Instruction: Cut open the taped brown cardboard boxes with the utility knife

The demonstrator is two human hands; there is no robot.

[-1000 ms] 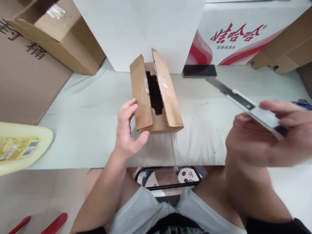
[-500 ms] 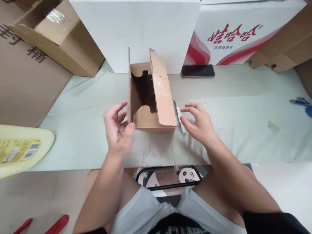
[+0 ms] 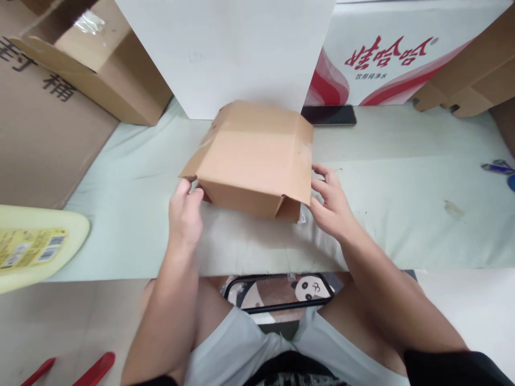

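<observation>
Plain light brown is shown by the flapped rectangular cardboard box [image 3: 249,150]. The flat fabric surface cover [image 3: 402,214] is coloured pale mint green. Plain white is seen on the tall smooth-sided box [image 3: 229,53], while the white printed carton [image 3: 386,32] is marked with red characters and red-and-pink waves. The large brown cardboard carton [image 3: 44,150] is lettered in black. A yellow label is carried by the pale-yellow plastic container [image 3: 76,230]. The black-framed rounded panel [image 3: 273,294] is patterned with a black-and-white panda face. 2 red elongated objects [image 3: 94,370] are seen.
</observation>
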